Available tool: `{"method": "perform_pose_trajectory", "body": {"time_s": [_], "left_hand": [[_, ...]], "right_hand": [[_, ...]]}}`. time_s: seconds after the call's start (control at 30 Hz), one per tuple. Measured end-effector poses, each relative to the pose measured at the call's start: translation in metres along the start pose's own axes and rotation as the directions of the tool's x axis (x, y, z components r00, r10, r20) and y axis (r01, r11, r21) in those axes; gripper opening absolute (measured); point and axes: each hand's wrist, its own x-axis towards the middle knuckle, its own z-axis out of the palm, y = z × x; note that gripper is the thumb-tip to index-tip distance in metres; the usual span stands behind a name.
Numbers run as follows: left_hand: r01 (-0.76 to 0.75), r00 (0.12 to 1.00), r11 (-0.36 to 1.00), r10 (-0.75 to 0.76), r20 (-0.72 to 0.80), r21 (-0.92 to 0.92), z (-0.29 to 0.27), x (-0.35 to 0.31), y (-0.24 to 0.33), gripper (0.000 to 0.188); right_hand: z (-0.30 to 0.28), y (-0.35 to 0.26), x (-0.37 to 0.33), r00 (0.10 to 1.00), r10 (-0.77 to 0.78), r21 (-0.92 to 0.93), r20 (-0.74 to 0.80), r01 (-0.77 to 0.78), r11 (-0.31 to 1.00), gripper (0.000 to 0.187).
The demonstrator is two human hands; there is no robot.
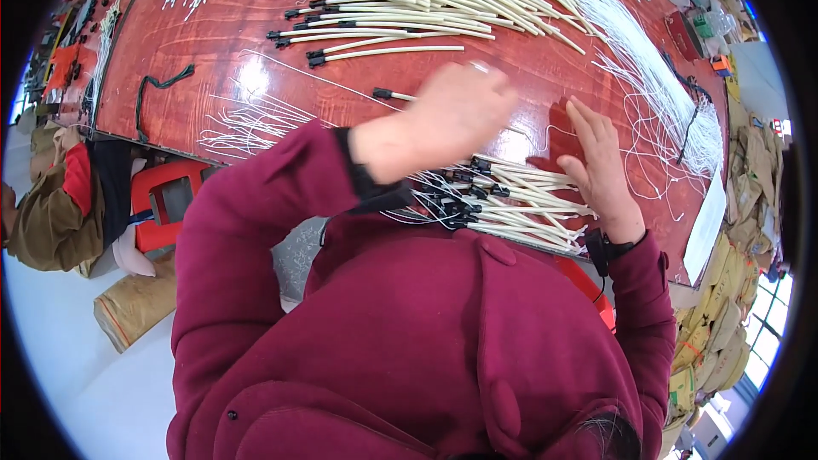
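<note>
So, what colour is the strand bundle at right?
The strand bundle is white, best in the head view.

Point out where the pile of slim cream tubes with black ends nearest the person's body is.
In the head view, that pile lies right of centre along the glossy red table's near edge, just left of the right hand.

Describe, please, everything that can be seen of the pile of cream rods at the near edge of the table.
The pile of slender cream rods looks like plastic, with black fittings mostly toward the left. Thin white strings trail from that side. The rods lie loosely heaped, roughly crosswise, on the red table beside the burgundy coat. The right hand is near their right ends; contact cannot be told.
</note>
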Motion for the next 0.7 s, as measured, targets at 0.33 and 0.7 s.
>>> {"method": "perform_pose_trajectory", "body": {"time_s": [0.33,0.7], "left_hand": [[0.24,0.958,0.953,-0.263,-0.113,-0.187,-0.022,-0.061,-0.056,0.019],[-0.022,0.999,0.998,0.02,-0.03,-0.058,0.017,-0.013,-0.049,0.007]], "right_hand": [[-0.011,-0.013,0.017,0.999,-0.003,0.037,0.039,0.002,0.999,0.057],[-0.02,-0.021,-0.008,0.996,0.028,-0.009,0.079,-0.027,1.0,0.048]]}}
